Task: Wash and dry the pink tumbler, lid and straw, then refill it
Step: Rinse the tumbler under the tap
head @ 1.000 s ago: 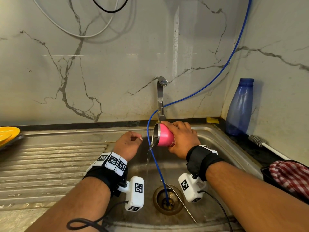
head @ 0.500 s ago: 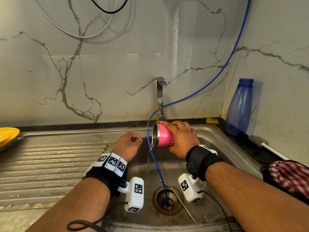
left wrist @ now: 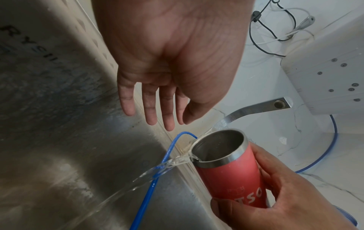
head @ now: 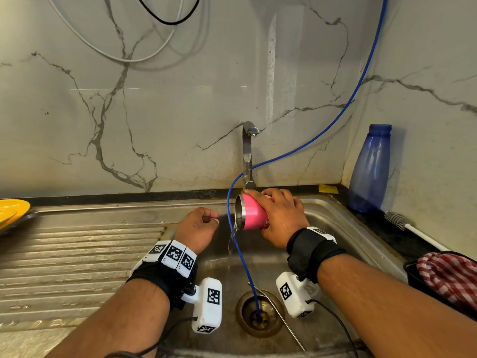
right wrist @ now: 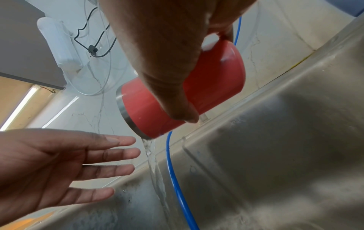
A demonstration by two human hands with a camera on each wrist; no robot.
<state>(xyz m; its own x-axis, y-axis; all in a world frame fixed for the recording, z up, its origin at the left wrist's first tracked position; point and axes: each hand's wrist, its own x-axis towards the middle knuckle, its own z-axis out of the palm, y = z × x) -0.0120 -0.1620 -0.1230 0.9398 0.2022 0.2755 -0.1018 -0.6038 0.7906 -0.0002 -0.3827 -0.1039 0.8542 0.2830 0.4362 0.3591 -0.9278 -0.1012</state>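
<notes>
Right hand: your right hand (head: 280,220) is wrapped around the body of the pink tumbler (head: 251,215), thumb under it and fingers over the top.
Left hand: your left hand (head: 197,228) holds nothing; the wrist views show its fingers (left wrist: 167,109) straight and relaxed, spread a little.
Tumbler place: it is inside your right hand, just to the right of your left fingertips and apart from them, directly under the tap spout (head: 248,161).
Long axis: the tumbler lies nearly on its side, and the axis runs from your right palm toward your left hand.
Mouth direction: the steel rim (left wrist: 218,147) points to your left hand and a little down; the base is at your right palm.
Water: a thin stream (head: 232,241) falls from the lowest edge of the rim into the sink (head: 335,228), beside the blue hose (head: 242,264).
Nearer hand: the right already has it; the left is the free one, near the open mouth.
Step, as I judge: you are emptying rinse water; drying and refilling are not yet done.
Lid and straw: I cannot identify them with certainty.
</notes>
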